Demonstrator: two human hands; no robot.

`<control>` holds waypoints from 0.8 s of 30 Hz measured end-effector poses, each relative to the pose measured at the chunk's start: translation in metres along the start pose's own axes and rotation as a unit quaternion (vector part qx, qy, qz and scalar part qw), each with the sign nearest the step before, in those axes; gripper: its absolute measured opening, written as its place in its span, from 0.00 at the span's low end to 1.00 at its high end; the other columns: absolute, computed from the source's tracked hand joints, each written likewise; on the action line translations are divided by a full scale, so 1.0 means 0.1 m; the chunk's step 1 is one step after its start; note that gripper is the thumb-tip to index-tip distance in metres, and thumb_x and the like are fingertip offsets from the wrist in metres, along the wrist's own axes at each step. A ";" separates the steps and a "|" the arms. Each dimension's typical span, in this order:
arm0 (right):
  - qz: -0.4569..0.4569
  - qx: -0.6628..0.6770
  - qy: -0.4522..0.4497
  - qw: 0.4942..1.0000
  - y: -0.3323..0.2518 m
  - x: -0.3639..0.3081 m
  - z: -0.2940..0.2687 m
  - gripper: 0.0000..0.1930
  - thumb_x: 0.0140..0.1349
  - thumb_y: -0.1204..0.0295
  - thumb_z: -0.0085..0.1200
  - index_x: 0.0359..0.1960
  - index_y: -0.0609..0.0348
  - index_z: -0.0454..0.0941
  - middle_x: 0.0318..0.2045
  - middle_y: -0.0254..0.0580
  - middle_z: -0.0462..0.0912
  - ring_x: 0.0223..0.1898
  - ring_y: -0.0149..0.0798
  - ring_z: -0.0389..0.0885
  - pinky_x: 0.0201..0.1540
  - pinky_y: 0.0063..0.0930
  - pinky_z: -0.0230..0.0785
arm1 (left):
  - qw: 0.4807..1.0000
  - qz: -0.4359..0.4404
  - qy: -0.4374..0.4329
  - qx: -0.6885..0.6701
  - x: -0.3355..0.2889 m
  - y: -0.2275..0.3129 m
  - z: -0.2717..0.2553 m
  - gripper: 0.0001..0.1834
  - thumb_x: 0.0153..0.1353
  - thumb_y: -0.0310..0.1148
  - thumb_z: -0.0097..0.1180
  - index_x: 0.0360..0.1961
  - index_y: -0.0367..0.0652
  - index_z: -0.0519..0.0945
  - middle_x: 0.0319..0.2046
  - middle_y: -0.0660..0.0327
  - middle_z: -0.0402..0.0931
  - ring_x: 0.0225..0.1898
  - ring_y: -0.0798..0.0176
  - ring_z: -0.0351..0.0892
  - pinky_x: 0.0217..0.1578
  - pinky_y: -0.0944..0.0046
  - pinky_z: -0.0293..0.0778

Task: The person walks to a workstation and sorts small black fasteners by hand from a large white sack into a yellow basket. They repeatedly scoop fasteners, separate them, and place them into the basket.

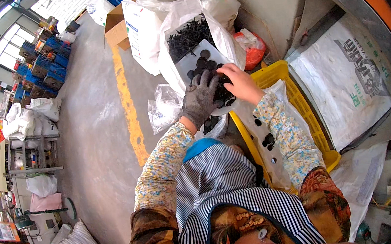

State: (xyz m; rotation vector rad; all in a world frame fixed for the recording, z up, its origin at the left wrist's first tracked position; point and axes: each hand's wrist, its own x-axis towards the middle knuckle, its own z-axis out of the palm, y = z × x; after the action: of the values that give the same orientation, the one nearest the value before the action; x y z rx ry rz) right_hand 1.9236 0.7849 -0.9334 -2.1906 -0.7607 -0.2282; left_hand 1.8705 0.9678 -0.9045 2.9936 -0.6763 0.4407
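Note:
My left hand [199, 100], in a grey glove, lies over a heap of black round discs [202, 63] with its fingers apart. These discs rest on a white tray or board [183, 68] in front of me. My bare right hand [242, 84] reaches in from the other side, fingers stretched and slightly bent over the same discs. No disc shows clearly held in either hand, and the fingertips are partly lost among the dark pieces. Beyond the tray, an open white sack [163, 57] contains thin black plastic scraps [190, 36]. More discs sit in a clear bag [217, 128] below my hands.
On my right stands a yellow crate [328, 146] lined with white sheeting, a few black discs [268, 141] on it. A red bag [250, 48] and a cardboard box [115, 28] are farther off. A yellow floor line [129, 106] runs along the left.

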 end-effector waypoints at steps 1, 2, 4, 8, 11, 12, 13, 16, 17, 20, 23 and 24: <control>0.012 -0.029 -0.006 0.999 -0.07 -0.06 -0.10 0.22 0.55 0.75 0.60 0.53 0.57 0.72 0.54 0.50 0.71 0.51 0.52 0.75 0.54 0.41 0.70 | 1.000 -0.002 0.001 -0.018 0.02 -0.02 0.03 0.42 0.44 0.46 0.68 0.62 0.50 0.67 0.63 0.50 0.61 0.59 0.40 0.68 0.54 0.46 0.72; 0.016 -0.062 -0.022 0.998 -0.11 -0.11 -0.16 0.23 0.53 0.74 0.61 0.53 0.56 0.72 0.53 0.50 0.73 0.51 0.52 0.75 0.53 0.42 0.70 | 0.999 -0.006 0.000 -0.033 0.02 -0.05 0.05 0.41 0.45 0.46 0.68 0.61 0.49 0.68 0.62 0.49 0.62 0.58 0.40 0.68 0.54 0.46 0.71; 0.027 -0.127 -0.055 0.990 -0.14 -0.22 -0.23 0.26 0.51 0.71 0.64 0.53 0.54 0.72 0.49 0.48 0.75 0.49 0.52 0.76 0.51 0.43 0.71 | 0.998 -0.013 -0.014 -0.067 0.03 -0.10 0.03 0.37 0.46 0.45 0.67 0.58 0.47 0.69 0.62 0.49 0.62 0.56 0.39 0.70 0.54 0.47 0.72; 0.046 -0.283 -0.063 0.956 -0.22 -0.33 -0.14 0.37 0.44 0.65 0.70 0.59 0.48 0.66 0.40 0.41 0.81 0.47 0.48 0.77 0.45 0.42 0.71 | 0.990 0.021 -0.027 -0.134 0.07 -0.17 0.00 0.36 0.51 0.42 0.64 0.61 0.47 0.67 0.63 0.48 0.63 0.57 0.39 0.71 0.54 0.48 0.72; 0.055 -0.272 -0.086 0.957 -0.24 -0.34 -0.06 0.43 0.41 0.65 0.71 0.62 0.48 0.64 0.40 0.43 0.80 0.47 0.50 0.75 0.45 0.44 0.69 | 0.984 0.042 -0.027 -0.169 0.10 -0.17 -0.03 0.36 0.54 0.40 0.62 0.64 0.47 0.65 0.63 0.48 0.63 0.58 0.40 0.71 0.55 0.48 0.71; 0.056 -0.252 -0.092 0.962 -0.19 -0.33 -0.02 0.43 0.44 0.66 0.70 0.65 0.48 0.61 0.38 0.46 0.81 0.46 0.52 0.76 0.46 0.46 0.68 | 0.985 0.045 -0.036 -0.162 0.11 -0.16 -0.02 0.36 0.54 0.40 0.61 0.65 0.47 0.64 0.63 0.48 0.64 0.58 0.40 0.70 0.55 0.48 0.71; 0.054 -0.240 -0.073 0.967 -0.15 -0.33 0.02 0.42 0.45 0.67 0.69 0.64 0.49 0.62 0.38 0.46 0.82 0.45 0.51 0.77 0.45 0.46 0.69 | 0.986 0.048 -0.045 -0.155 0.11 -0.15 0.00 0.37 0.55 0.39 0.60 0.66 0.47 0.63 0.63 0.48 0.64 0.58 0.41 0.70 0.55 0.48 0.71; 0.063 -0.199 -0.040 0.977 -0.11 -0.31 0.10 0.37 0.47 0.69 0.67 0.62 0.50 0.64 0.37 0.46 0.82 0.41 0.51 0.79 0.42 0.45 0.70 | 0.989 0.040 -0.045 -0.135 0.08 -0.11 0.00 0.47 0.46 0.47 0.67 0.68 0.49 0.60 0.61 0.50 0.66 0.57 0.40 0.70 0.55 0.48 0.70; 0.074 -0.184 -0.044 0.979 -0.12 -0.30 0.09 0.36 0.48 0.70 0.66 0.62 0.51 0.64 0.37 0.47 0.82 0.39 0.51 0.80 0.41 0.45 0.70 | 0.991 0.035 -0.038 -0.126 0.06 -0.08 -0.01 0.50 0.44 0.49 0.68 0.68 0.50 0.60 0.60 0.50 0.67 0.56 0.40 0.70 0.55 0.47 0.70; 0.053 -0.119 0.003 0.991 0.01 -0.30 0.17 0.32 0.51 0.75 0.62 0.60 0.52 0.66 0.36 0.47 0.83 0.37 0.52 0.80 0.39 0.46 0.71 | 0.992 -0.033 -0.099 -0.074 0.13 0.02 0.05 0.54 0.39 0.49 0.71 0.69 0.50 0.59 0.57 0.49 0.68 0.56 0.40 0.70 0.55 0.46 0.69; 0.032 -0.020 0.045 0.998 0.11 -0.27 0.17 0.27 0.53 0.79 0.59 0.57 0.54 0.69 0.34 0.47 0.83 0.36 0.52 0.81 0.38 0.44 0.73 | 0.991 -0.056 -0.095 -0.080 0.17 0.06 0.03 0.54 0.38 0.47 0.72 0.68 0.51 0.59 0.55 0.48 0.68 0.55 0.39 0.70 0.54 0.46 0.69; 0.031 0.016 0.053 0.998 0.12 -0.26 0.16 0.26 0.53 0.80 0.57 0.56 0.55 0.71 0.33 0.47 0.83 0.36 0.52 0.82 0.38 0.43 0.73 | 0.986 -0.061 -0.094 -0.126 0.16 0.05 0.01 0.54 0.37 0.45 0.72 0.68 0.51 0.59 0.55 0.47 0.68 0.54 0.40 0.71 0.54 0.47 0.70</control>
State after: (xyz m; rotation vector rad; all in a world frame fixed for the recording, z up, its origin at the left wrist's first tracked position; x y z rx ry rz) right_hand 1.9087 0.7791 -0.9614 -2.1494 -0.6327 -0.2967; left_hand 1.8827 0.9566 -0.9007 2.8336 -0.5101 0.0604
